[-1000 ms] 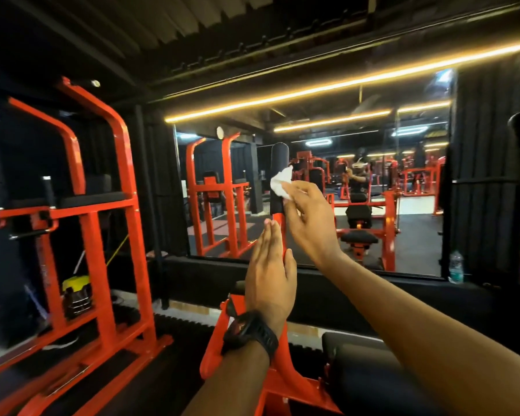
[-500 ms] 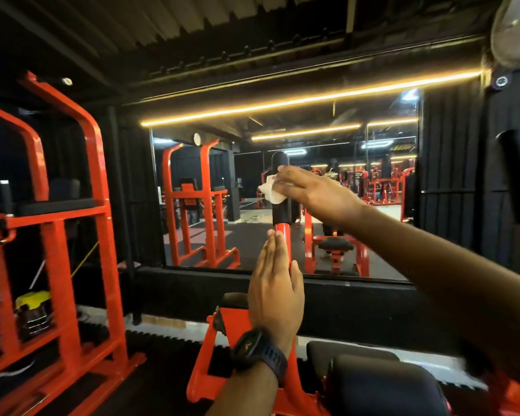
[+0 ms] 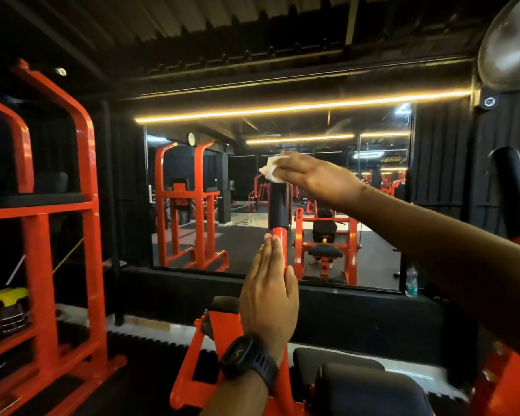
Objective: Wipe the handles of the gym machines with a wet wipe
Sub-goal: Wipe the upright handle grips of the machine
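Observation:
An orange machine arm (image 3: pixel 280 244) rises in front of me and ends in a black foam handle (image 3: pixel 279 205). My right hand (image 3: pixel 318 178) lies flat across the top of that handle and presses a white wet wipe (image 3: pixel 272 171) onto its tip. My left hand (image 3: pixel 269 292), with a black watch on the wrist, stands upright with straight fingers against the left side of the orange arm below the foam. A second black handle (image 3: pixel 512 190) on an orange arm stands at the far right.
A black seat pad (image 3: pixel 357 382) sits low in front of me. An orange dip frame (image 3: pixel 60 223) stands at the left, with a yellow item (image 3: pixel 8 295) low inside it. A wall mirror (image 3: pixel 373 241) fills the wall ahead; a water bottle (image 3: pixel 411 280) stands at its right corner.
My right hand has slid the wipe up from the side of the foam handle onto its top and flattened out. The view has shifted left. My left hand stays against the arm.

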The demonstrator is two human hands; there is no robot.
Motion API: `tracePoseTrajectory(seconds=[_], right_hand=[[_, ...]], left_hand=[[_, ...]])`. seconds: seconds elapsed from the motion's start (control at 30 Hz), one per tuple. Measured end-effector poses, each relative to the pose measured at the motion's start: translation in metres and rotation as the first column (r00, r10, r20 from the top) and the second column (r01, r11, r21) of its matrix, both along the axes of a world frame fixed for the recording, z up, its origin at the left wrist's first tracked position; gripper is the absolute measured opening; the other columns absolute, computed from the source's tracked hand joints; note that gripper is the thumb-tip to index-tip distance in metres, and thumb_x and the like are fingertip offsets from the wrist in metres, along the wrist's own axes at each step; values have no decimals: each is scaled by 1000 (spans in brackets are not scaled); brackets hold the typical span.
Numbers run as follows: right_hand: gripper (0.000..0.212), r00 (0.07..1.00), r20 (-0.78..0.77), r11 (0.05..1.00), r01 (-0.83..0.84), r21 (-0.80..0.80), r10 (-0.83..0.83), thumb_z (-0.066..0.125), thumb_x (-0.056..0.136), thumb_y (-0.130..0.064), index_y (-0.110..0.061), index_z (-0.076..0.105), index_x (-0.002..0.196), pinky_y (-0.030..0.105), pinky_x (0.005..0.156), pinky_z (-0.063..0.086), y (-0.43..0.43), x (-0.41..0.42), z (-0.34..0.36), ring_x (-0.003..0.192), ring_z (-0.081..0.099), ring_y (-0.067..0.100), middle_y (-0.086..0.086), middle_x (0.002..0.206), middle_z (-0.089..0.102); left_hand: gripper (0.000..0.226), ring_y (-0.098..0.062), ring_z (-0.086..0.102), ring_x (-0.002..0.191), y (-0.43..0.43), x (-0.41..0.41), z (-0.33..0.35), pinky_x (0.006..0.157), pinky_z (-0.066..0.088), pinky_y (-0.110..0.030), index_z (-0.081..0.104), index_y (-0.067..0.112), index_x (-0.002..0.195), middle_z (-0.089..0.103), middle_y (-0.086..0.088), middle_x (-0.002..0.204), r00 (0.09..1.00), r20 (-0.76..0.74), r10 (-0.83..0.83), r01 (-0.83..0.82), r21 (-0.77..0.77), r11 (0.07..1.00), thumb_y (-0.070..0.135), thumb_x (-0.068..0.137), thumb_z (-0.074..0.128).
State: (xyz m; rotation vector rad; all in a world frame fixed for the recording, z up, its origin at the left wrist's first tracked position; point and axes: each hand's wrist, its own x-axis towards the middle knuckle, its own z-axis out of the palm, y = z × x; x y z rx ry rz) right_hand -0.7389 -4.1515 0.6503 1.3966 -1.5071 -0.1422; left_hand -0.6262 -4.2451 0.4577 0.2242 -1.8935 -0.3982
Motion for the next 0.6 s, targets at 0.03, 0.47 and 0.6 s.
tracePoseTrajectory(seconds=[0.03,0.47,0.6], right_hand=[[57,999,32,999,7,-34,-6,55,90,-8,-11,46,146,47,111,41,-4,-2,-4,140,39,35,16,153,40],[39,660,575,786,-38,-617,483,53,98,-1,-9,57,136,44,105,49,-42,29,-68,131,53,29,13,146,51],[37,456,620,674,58,-737,639,45,103,-4,-12,56,137,35,87,59,-52,37,-53,101,65,13,4,119,65]], left_hand=[[62,-5,15,141,1,0,0,114,26,-29,10,26,150,14,11,156,1000,1,7,-7,2,1000,27,104,50],[63,-11,38,138,0,-4,-1,103,48,-34,34,17,152,42,-2,154,998,-35,56,-57,-22,998,23,97,63],[66,-13,37,141,1,-3,-2,106,47,-36,21,21,153,37,0,157,998,-14,59,-59,-19,998,26,99,59]])
